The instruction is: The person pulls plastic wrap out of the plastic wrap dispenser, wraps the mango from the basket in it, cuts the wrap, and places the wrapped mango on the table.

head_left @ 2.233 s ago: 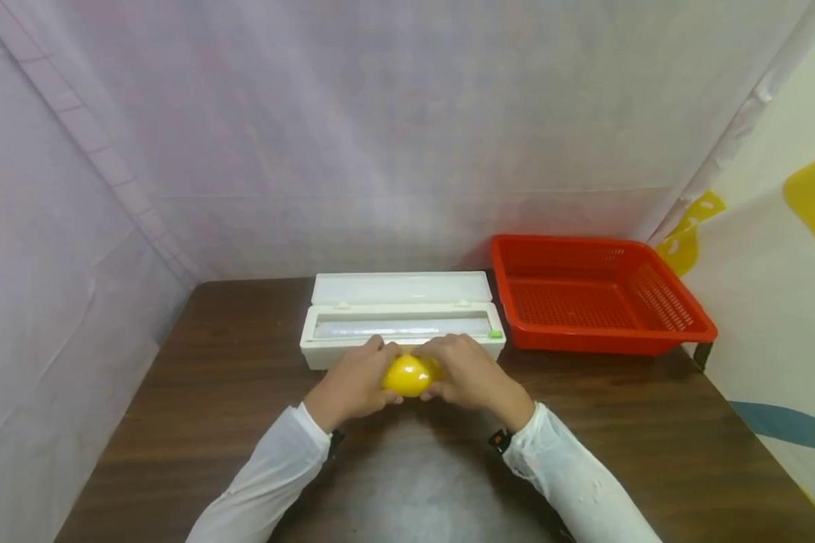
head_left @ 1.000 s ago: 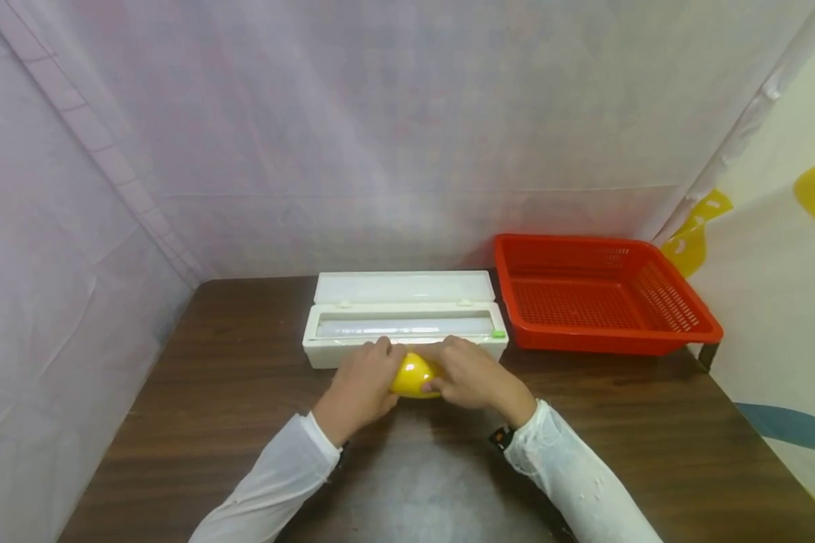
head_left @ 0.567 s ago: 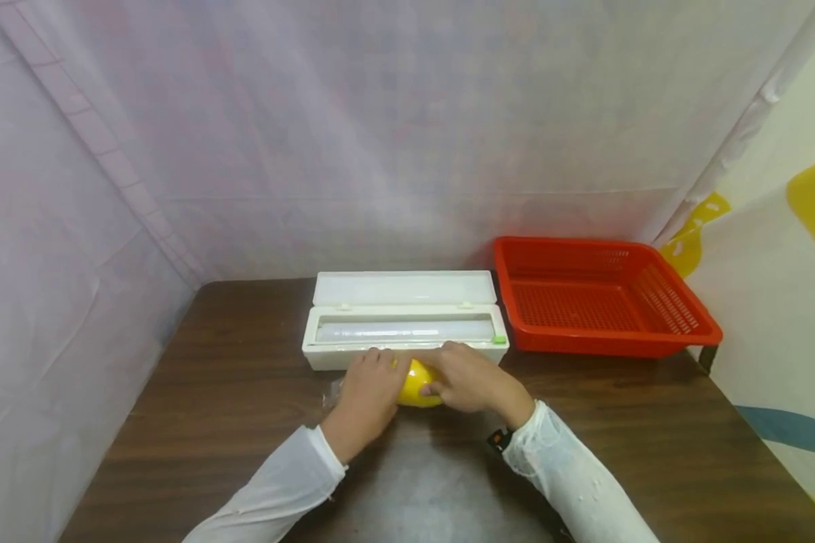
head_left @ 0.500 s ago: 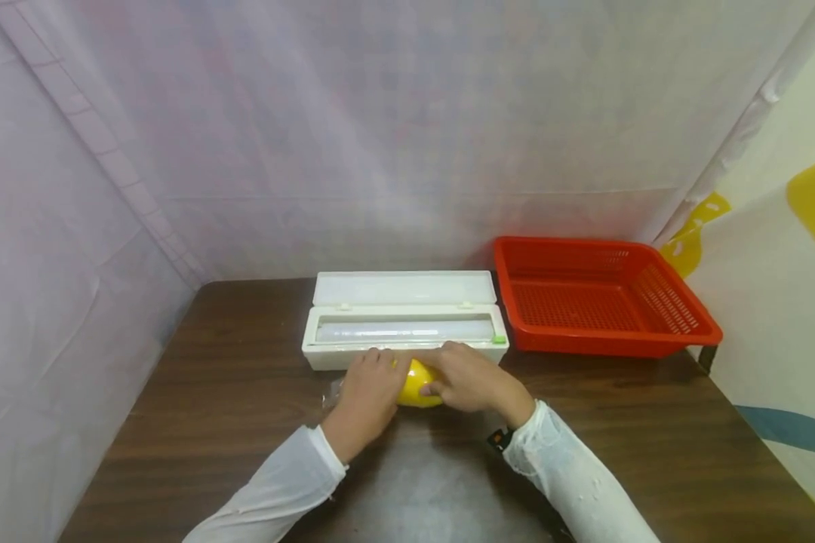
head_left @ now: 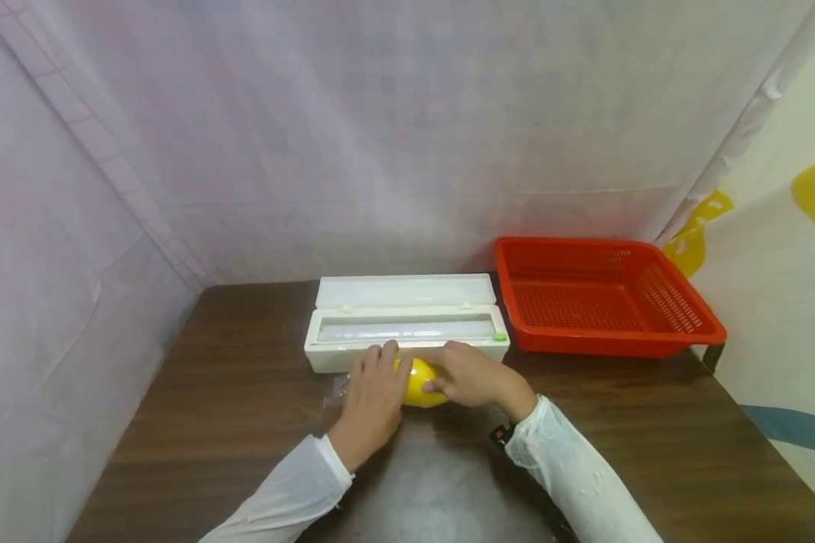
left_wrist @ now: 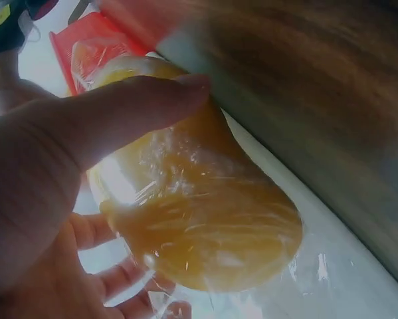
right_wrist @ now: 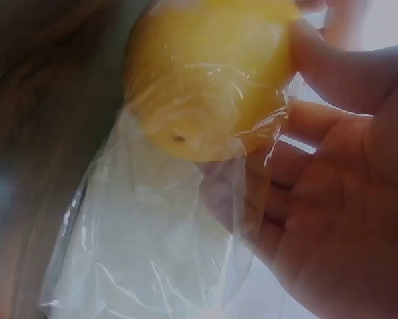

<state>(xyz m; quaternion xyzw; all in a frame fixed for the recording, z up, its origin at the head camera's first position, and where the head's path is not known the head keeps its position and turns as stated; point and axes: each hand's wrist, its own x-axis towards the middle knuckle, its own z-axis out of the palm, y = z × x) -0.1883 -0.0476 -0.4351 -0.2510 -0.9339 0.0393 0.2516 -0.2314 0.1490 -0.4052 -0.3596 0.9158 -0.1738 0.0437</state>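
Note:
A glossy yellow pear-shaped fruit, wrapped in clear cling film, is between both hands in front of the white film dispenser. My left hand holds its left end; the left wrist view has the thumb lying across the fruit and the fingers on its far side. On the other end my right hand grips with thumb and fingers. Loose film hangs past the fruit's end in the right wrist view, and a crumpled film flap sticks out left of my left hand.
The dispenser's lid stands open at the back, with a film roll inside and a green slider at the right. A red plastic basket sits at the back right of the brown wooden table.
My left hand has turned and moved slightly right over the fruit, and a film flap has come into view on its left. The right hand stays at about the same place, holding on.

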